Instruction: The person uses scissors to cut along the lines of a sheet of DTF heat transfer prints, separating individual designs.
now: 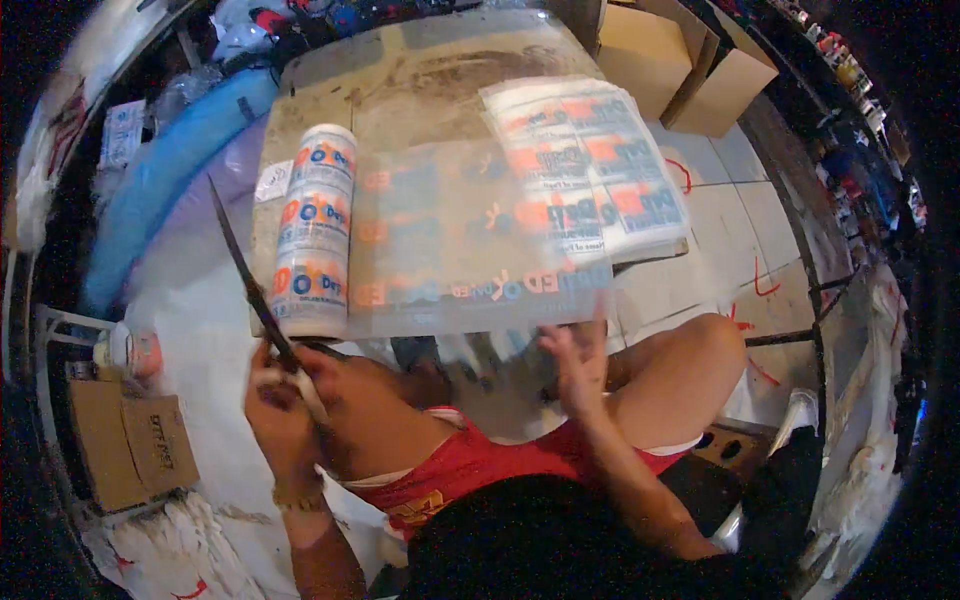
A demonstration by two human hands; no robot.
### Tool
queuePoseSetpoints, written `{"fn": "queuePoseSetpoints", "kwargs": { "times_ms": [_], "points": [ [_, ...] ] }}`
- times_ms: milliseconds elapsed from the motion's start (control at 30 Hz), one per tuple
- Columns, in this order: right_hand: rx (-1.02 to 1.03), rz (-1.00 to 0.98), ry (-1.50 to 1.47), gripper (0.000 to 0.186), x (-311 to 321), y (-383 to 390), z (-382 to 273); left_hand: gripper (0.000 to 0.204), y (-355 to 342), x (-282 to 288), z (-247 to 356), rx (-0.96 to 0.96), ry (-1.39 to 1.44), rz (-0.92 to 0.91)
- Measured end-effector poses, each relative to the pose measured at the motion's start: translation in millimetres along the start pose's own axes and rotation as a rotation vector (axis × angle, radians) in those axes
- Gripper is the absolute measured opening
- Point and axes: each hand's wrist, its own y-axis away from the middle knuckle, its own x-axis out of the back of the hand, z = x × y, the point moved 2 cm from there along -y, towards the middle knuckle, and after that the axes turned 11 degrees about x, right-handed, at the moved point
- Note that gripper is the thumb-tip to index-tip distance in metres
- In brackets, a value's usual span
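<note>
A long, narrow knife (pixel 245 262) with a dark blade points up and to the left out of my left hand (pixel 285 395), which is closed around its lower end and a little blurred. Just beyond that hand, a roll of printed plastic film (pixel 318 215) lies lengthwise on the low table. From the roll a clear printed sheet (pixel 450 255) stretches right, over the tabletop and past its near edge. My right hand (pixel 578 368) is at the sheet's near right edge with its fingers apart. Whether its fingertips touch the film I cannot tell.
A stack of printed plastic sheets (pixel 600 180) sits at the table's (pixel 440 60) right side. Open cardboard boxes (pixel 650 60) stand at the far right, another box (pixel 135 450) at the lower left. Blue plastic wrapping (pixel 165 200) lines the left. My bare knees flank the near edge.
</note>
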Motion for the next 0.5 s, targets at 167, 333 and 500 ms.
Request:
{"fn": "queuePoseSetpoints", "kwargs": {
  "times_ms": [167,333,500],
  "points": [
    [-0.196,-0.303,0.054,0.066,-48.9,20.8,32.9,0.048,100.9,-25.0,-25.5,0.391,0.041,-0.527],
    [-0.167,-0.227,0.146,0.053,-94.8,11.8,48.0,0.061,146.9,-45.3,-56.9,0.845,0.296,-0.640],
    [-0.217,-0.135,0.065,0.047,-105.2,11.6,39.7,0.065,139.9,-56.7,-64.4,0.568,0.115,-0.681]
  ]
}}
